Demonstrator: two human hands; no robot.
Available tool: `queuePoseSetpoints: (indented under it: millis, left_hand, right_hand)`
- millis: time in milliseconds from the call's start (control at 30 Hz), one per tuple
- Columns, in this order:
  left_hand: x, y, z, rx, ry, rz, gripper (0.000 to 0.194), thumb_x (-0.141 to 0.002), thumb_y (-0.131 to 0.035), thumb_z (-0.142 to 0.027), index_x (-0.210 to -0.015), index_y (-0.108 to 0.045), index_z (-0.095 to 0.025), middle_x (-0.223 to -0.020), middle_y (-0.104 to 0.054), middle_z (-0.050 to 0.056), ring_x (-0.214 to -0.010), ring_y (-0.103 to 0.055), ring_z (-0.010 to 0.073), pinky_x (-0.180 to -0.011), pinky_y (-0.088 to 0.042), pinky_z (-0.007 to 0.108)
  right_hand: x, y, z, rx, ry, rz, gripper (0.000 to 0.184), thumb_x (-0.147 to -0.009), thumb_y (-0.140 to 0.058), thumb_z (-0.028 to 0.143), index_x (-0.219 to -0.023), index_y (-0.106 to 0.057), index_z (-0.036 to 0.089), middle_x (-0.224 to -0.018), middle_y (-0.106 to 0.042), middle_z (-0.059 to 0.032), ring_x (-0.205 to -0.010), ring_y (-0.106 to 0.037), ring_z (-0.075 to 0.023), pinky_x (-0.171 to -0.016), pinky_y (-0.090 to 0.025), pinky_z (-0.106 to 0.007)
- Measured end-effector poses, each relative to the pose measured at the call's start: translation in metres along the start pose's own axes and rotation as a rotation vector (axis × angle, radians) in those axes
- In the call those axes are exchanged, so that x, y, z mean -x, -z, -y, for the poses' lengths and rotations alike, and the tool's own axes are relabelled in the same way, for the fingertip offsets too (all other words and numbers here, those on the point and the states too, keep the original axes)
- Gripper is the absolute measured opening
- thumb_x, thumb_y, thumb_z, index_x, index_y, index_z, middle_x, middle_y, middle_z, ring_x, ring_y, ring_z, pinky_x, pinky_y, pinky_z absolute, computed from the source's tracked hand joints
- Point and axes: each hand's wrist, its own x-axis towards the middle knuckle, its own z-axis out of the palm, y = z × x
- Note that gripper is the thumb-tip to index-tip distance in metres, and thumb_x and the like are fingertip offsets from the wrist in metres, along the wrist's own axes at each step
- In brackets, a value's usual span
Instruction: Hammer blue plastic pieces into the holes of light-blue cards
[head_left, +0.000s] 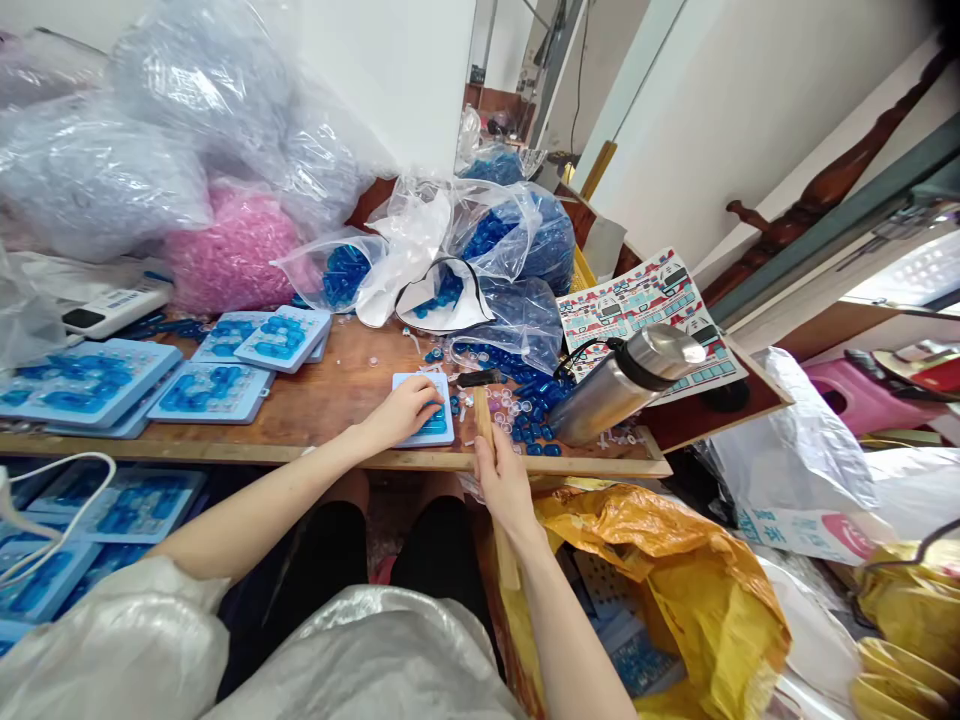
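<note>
My left hand (409,412) rests over a small light blue plastic case (442,436) at the table's front edge. Its fingers are curled together at the blue parts in the case, and whatever lies under the fingertips is hidden. My right hand (504,480) is wrapped round the wooden handle (484,412) of a hammer. The hammer's dark head (480,378) is just right of the case, above loose parts. Blue plastic pieces (534,405) and small clear rings (506,408) lie scattered to the right of it.
Stacked blue cases (214,390) stand at left. Behind are bags of blue parts (551,240) and a pink-filled bag (232,240). A steel flask (622,385) leans over a printed sheet (720,350) at right. Below the table edge (600,465) sits a yellow sack (697,580).
</note>
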Motion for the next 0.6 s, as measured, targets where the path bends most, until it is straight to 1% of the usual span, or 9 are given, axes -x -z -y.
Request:
queuePoseSetpoints:
  millis: [67,100,167,233,333,400,467,533,600]
  left_hand:
    - [0.001,0.002,-0.001,0.017,0.042,0.003,0.018,-0.084,-0.045,-0.024,-0.095,-0.057,-0.015,-0.095,-0.057,0.007,-0.092,-0.053,0.0164,-0.087,-0.042,0.031]
    - [0.001,0.003,-0.002,0.027,0.067,0.005,0.02,-0.083,-0.046,-0.023,-0.099,-0.056,-0.016,-0.095,-0.058,0.007,-0.093,-0.053,0.0169,-0.088,-0.042,0.032]
    - [0.002,0.005,-0.004,0.043,0.108,0.01,0.025,-0.082,-0.046,-0.023,-0.105,-0.052,-0.016,-0.096,-0.059,0.006,-0.094,-0.053,0.0175,-0.088,-0.042,0.033]
    - [0.004,0.006,-0.006,0.023,0.12,-0.025,0.026,-0.084,-0.043,-0.026,-0.106,-0.052,-0.016,-0.1,-0.059,0.007,-0.098,-0.053,0.0174,-0.09,-0.041,0.033]
    - [0.007,0.003,-0.012,-0.131,0.084,-0.084,0.041,-0.087,-0.04,-0.039,-0.118,-0.048,-0.014,-0.125,-0.048,0.012,-0.121,-0.039,0.0212,-0.103,-0.03,0.037]
    - [0.008,-0.002,-0.015,-0.246,0.042,-0.006,0.058,-0.084,-0.04,-0.051,-0.128,-0.04,-0.015,-0.138,-0.034,0.013,-0.132,-0.023,0.0259,-0.109,-0.015,0.045]
    - [0.009,-0.006,-0.015,-0.292,0.012,0.136,0.068,-0.081,-0.038,-0.059,-0.133,-0.035,-0.015,-0.143,-0.025,0.013,-0.135,-0.013,0.0282,-0.109,-0.005,0.051]
    - [0.009,-0.006,-0.014,-0.26,0.002,0.252,0.067,-0.083,-0.031,-0.06,-0.134,-0.034,-0.017,-0.145,-0.021,0.011,-0.136,-0.011,0.0268,-0.109,-0.004,0.051]
    - [0.009,-0.005,-0.013,-0.219,0.058,0.251,0.061,-0.087,-0.024,-0.056,-0.136,-0.032,-0.02,-0.146,-0.018,0.009,-0.136,-0.009,0.0257,-0.109,-0.008,0.051]
  right_hand:
    - [0.004,0.004,0.005,0.235,0.02,0.035,0.042,-0.09,-0.031,0.041,-0.121,-0.049,0.018,-0.087,-0.062,-0.0089,-0.073,-0.058,-0.0191,-0.064,-0.041,-0.028]
    - [0.006,0.006,0.007,0.332,0.019,0.063,0.042,-0.09,-0.031,0.04,-0.122,-0.048,0.019,-0.088,-0.063,-0.0094,-0.073,-0.058,-0.02,-0.065,-0.041,-0.029]
    - [0.01,0.008,0.011,0.411,0.012,0.082,0.042,-0.09,-0.031,0.039,-0.123,-0.048,0.02,-0.087,-0.063,-0.0093,-0.072,-0.058,-0.0204,-0.065,-0.041,-0.03]
    - [0.013,0.01,0.013,0.349,0.014,0.048,0.041,-0.091,-0.03,0.039,-0.123,-0.048,0.02,-0.089,-0.063,-0.009,-0.074,-0.058,-0.0202,-0.066,-0.042,-0.03]
    - [0.014,0.01,0.012,0.177,-0.001,-0.027,0.042,-0.091,-0.03,0.04,-0.12,-0.049,0.017,-0.092,-0.062,-0.009,-0.079,-0.058,-0.0196,-0.07,-0.042,-0.03]
    - [0.012,0.008,0.009,0.089,-0.023,-0.065,0.042,-0.09,-0.031,0.041,-0.117,-0.05,0.016,-0.091,-0.061,-0.009,-0.078,-0.057,-0.0186,-0.068,-0.043,-0.029]
    - [0.009,0.005,0.004,0.015,-0.048,-0.089,0.042,-0.089,-0.032,0.043,-0.115,-0.051,0.015,-0.084,-0.061,-0.0078,-0.073,-0.056,-0.0172,-0.063,-0.043,-0.027]
    - [0.004,0.002,-0.001,-0.064,-0.074,-0.09,0.041,-0.088,-0.032,0.044,-0.112,-0.05,0.015,-0.073,-0.058,-0.0043,-0.064,-0.053,-0.0151,-0.057,-0.041,-0.025]
    - [-0.001,-0.001,-0.004,-0.148,-0.1,-0.079,0.039,-0.088,-0.032,0.045,-0.107,-0.05,0.016,-0.062,-0.052,0.0002,-0.054,-0.049,-0.0124,-0.052,-0.039,-0.023]
